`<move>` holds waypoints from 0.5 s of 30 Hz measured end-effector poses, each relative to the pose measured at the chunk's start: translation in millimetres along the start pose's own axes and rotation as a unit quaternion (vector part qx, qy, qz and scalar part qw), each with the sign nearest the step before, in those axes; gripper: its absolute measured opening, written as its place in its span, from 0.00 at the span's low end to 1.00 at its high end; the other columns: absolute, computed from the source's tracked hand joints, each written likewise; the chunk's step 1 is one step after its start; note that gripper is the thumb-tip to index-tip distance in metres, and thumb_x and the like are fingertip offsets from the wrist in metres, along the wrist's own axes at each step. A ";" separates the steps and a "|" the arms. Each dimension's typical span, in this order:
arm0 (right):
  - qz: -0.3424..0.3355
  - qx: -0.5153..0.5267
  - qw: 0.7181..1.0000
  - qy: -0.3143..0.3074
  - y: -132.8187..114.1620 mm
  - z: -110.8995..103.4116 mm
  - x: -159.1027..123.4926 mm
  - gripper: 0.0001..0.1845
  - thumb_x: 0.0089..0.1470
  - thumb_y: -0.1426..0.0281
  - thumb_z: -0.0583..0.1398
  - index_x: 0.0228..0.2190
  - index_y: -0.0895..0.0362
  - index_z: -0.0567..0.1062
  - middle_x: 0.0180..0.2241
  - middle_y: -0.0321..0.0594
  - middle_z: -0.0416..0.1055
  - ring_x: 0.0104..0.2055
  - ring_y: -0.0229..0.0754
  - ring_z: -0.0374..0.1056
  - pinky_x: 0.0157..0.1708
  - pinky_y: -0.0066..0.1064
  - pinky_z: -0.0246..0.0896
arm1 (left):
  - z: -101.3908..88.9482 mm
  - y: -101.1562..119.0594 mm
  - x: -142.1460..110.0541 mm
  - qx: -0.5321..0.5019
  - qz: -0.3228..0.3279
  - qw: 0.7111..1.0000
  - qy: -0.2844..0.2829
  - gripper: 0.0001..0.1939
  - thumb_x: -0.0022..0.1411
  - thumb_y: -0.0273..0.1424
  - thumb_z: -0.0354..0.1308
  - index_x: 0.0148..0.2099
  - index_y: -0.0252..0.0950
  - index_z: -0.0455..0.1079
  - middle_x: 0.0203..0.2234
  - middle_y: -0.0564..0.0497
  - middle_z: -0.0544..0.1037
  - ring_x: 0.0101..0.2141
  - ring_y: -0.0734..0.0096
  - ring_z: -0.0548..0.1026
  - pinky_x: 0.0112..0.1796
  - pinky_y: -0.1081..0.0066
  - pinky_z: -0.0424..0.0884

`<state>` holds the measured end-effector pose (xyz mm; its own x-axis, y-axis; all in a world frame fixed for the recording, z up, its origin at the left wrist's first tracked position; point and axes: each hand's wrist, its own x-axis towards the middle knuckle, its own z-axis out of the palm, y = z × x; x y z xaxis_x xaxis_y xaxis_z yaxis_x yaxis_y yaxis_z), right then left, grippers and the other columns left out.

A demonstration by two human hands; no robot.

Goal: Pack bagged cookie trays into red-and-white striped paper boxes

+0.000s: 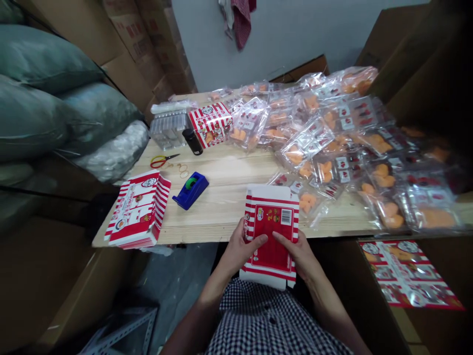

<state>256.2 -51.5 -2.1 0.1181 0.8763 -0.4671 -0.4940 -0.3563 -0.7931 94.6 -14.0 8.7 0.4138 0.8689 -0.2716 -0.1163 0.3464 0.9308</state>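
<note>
We hold a flat red-and-white striped cardboard carton [272, 236] in both our left hand [240, 248] and right hand [297, 254], fingers closed on it, over the near edge of the pale wooden table [221, 209], with a pile of similar folded cartons [138, 209] at that table's left end and many clear plastic bags [325, 148] of what seem to be orange pieces spread across its right side.

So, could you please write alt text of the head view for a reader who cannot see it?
A person's left hand and right hand hold a flat red-and-white striped carton at the edge of a wooden table heaped with clear plastic packs of orange items. A blue tape dispenser sits nearby.
</note>
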 end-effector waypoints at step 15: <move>-0.007 0.042 0.994 -0.103 -9.0 -8.2 -2.2 0.27 0.41 0.60 0.74 0.44 0.50 0.77 0.47 0.41 0.80 0.50 0.55 0.76 0.53 0.48 0.69 | -15.3 -17.1 0.4 -0.023 -0.019 0.999 0.024 0.21 0.54 0.36 0.70 0.49 0.34 0.73 0.44 0.43 0.82 0.41 0.55 0.81 0.42 0.59 0.78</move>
<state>267.5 -52.9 3.0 -0.0491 0.9322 -0.3585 -0.5651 -0.3219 -0.7596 82.9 -14.2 -11.0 0.3743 0.8704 -0.3197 -0.1433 0.3949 0.9075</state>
